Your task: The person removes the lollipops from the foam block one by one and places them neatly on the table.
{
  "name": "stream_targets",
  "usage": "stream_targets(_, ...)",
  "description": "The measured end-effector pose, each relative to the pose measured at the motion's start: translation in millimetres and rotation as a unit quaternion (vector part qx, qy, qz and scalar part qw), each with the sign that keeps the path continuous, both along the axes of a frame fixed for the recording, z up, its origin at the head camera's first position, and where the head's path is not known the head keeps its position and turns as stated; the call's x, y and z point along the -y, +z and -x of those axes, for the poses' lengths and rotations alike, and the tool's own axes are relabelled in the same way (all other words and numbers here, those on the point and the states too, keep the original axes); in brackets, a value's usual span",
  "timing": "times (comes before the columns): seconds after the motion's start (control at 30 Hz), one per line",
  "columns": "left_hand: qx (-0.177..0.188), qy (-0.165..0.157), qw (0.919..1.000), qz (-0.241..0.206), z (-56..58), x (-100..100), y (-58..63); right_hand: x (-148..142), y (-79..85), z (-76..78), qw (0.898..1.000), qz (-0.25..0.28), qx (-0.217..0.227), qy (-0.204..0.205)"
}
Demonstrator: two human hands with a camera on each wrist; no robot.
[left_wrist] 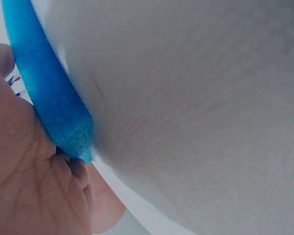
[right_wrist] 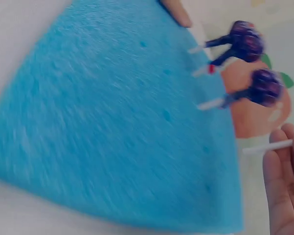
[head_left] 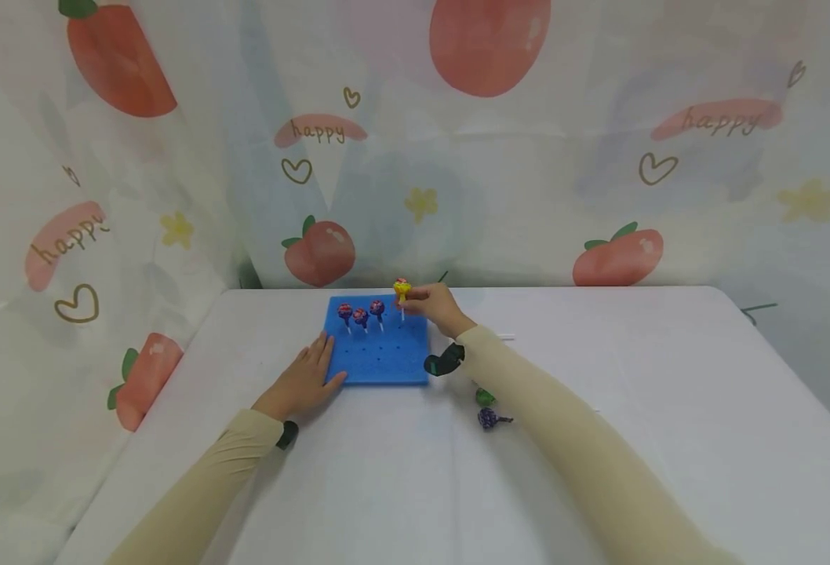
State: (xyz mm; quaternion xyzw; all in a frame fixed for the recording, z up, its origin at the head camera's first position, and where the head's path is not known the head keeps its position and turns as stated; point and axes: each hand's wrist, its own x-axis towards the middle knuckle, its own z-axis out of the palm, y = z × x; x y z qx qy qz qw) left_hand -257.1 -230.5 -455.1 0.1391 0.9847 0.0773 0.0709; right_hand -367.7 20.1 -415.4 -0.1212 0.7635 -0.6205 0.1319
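Note:
A blue foam board point(head_left: 401, 365) with rows of small holes lies on the white table. Three purple-wrapped lollipops point(head_left: 376, 309) stand in it by their sticks, toward the back left. With thumb and fingers my right hand point(head_left: 438, 306) pinches a yellow-wrapped lollipop point(head_left: 402, 289) upright over the board's back right part. In the right wrist view the lower end of its white stick point(right_wrist: 266, 146) shows free of the foam; its head is out of sight there. My left hand point(head_left: 303, 380) rests along the board's left edge, fingers extended, thumb at the front left corner.
A green-wrapped lollipop point(head_left: 485, 397) and a dark purple one point(head_left: 489, 418) lie on the table right of the board, under my right forearm. A white stick point(head_left: 506, 337) shows behind that sleeve. A printed curtain point(head_left: 500, 188) hangs behind the table.

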Motion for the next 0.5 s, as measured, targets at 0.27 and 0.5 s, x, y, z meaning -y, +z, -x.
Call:
stream_targets(0.27,-0.002,0.003,1.0,-0.006,-2.2,-1.9,2.2,-35.6,26.2,1.8,0.997,-0.044,0.017,0.058)
stream_targets(0.5,0.002,0.006,1.0,-0.005,-2.0,-1.9,0.2,-75.3,38.8,-1.7,0.986,-0.122,0.002,0.111)
